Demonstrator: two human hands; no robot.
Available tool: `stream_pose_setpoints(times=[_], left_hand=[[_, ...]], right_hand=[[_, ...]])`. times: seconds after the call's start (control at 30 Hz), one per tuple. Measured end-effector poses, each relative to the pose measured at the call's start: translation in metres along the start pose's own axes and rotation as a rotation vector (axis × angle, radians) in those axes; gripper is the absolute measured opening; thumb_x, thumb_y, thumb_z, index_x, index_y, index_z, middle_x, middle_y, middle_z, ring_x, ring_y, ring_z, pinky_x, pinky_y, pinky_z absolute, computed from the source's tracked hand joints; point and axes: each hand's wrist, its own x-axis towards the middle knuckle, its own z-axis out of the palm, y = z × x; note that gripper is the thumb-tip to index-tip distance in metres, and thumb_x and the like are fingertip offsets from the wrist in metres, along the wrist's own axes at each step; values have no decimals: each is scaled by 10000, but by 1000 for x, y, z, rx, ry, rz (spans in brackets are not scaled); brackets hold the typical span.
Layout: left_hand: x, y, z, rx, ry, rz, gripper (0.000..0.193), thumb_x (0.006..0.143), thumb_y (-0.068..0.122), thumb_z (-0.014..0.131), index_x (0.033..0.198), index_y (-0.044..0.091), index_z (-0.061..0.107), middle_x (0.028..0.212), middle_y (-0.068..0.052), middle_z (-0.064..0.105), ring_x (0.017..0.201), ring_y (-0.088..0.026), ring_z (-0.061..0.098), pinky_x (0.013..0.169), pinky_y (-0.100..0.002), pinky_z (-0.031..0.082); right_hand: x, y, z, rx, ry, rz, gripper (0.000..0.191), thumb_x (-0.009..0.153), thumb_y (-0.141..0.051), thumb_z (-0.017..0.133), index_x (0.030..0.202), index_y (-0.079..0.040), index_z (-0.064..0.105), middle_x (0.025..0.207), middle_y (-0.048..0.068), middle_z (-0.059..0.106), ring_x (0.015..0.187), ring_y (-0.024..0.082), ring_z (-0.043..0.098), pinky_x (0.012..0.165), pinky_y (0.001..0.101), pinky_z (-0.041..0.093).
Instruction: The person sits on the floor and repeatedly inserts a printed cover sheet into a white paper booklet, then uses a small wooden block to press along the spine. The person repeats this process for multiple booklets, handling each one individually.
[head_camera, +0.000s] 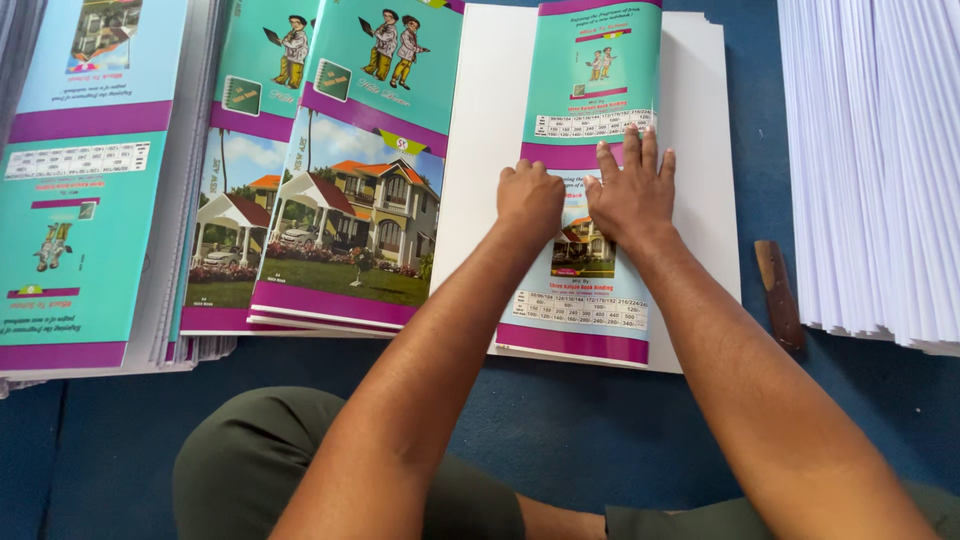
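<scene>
A folded teal and purple cover sheet (590, 180) is laid along the middle of a stack of white paper (700, 150) on the blue floor (560, 420). It is pressed down by both hands side by side. The left hand (530, 200) is closed into a fist, knuckles on the sheet, with nothing gripped. The right hand (632, 190) is laid flat, fingers spread, across the purple band.

If uneven pressure is applied, the sheet could be slid askew on the smooth paper, and a crooked crease could be set. The loose top sheets could be dragged out of line with it. A pile of printed covers (350, 200) lies just to the left; a brown wooden stick (778, 295) lies to the right, beside a fanned white heap (880, 170).
</scene>
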Motion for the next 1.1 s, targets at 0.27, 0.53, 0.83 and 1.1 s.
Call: stream_pose_setpoints(times=[0.27, 0.53, 0.83, 1.1], left_hand=[[3, 14, 20, -187, 81, -80, 436, 876, 234, 759, 1301, 229, 665, 1259, -159, 596, 1214, -341, 552, 942, -459, 497], [0, 5, 14, -131, -44, -96, 606, 852, 279, 755, 1420, 367, 561, 1443, -222, 442, 1330, -367, 430, 977, -500, 456], [-16, 15, -18, -79, -176, -67, 863, 706, 492, 879, 1464, 327, 501, 1501, -258, 385, 1389, -379, 381, 1054, -507, 405], [-12, 15, -15, -15, -199, -37, 963, 665, 570, 827, 1512, 287, 467, 1539, -322, 348, 1444, -455, 318, 1160, -546, 290]], right_hand=[[-12, 3, 15, 11, 121, 55, 882, 996, -587, 411, 1622, -11, 177, 1703, 209, 76, 1579, 343, -15, 1234, 594, -8], [-14, 5, 26, 70, 31, 116, 920, 983, -653, 265, 1624, -34, 37, 1707, 166, -27, 1572, 281, -82, 1234, 574, -63], [-21, 10, 27, 137, 32, 139, 927, 972, -679, 250, 1628, -60, 35, 1716, 158, -38, 1577, 273, -97, 1220, 608, -94], [-16, 12, 26, 148, 4, 157, 987, 959, -684, 342, 1620, 1, 81, 1705, 191, 37, 1575, 304, -13, 1214, 631, -45]])
